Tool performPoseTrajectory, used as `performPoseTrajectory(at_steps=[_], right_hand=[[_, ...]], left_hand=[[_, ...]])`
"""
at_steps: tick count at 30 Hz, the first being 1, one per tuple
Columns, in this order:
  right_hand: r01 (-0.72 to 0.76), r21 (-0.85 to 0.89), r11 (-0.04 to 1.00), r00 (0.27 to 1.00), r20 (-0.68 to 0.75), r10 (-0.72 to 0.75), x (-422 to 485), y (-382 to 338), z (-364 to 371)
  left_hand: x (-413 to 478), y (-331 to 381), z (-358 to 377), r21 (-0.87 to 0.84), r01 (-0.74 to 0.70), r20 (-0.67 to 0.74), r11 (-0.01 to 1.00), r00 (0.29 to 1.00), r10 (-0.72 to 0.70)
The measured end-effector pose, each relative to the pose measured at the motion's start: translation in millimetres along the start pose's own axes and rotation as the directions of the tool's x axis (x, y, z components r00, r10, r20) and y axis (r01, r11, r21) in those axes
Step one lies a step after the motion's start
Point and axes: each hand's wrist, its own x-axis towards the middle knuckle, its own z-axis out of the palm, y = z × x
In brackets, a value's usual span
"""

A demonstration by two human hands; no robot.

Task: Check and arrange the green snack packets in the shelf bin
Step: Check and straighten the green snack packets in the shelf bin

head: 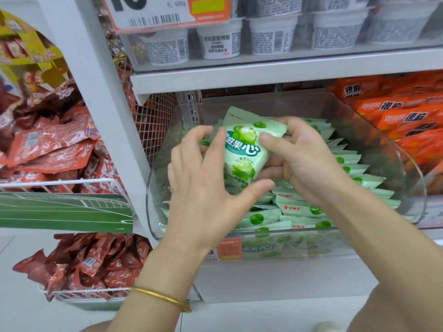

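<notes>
One green packet (244,149) is held up, label showing, just over the clear bin (407,168). The left hand (203,188) has its grip on the packet's left edge and bottom, and the right hand (302,164) pinches the other side, thumb on the front. I'd check the seals, then lay it flat to match the stacked packets (299,209) below.

The green snack packet (244,149) in my grip is smooth plastic film, faintly shiny. The shelf bin (405,164) is clear glossy plastic. My bangle (163,297) is polished gold-coloured metal. The wire basket (72,182) is white-coated metal, and its red packets (55,144) are crinkled and glossy.
</notes>
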Motion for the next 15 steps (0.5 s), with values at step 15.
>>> performPoseTrajectory(at_steps=[15], right_hand=[[0.101, -0.204, 0.974, 0.990, -0.079, -0.119, 4.7, 3.5, -6.5]], left_hand=[[6.2, 6.0, -8.9, -0.721, 0.401, 0.347, 0.565, 0.915, -0.207]])
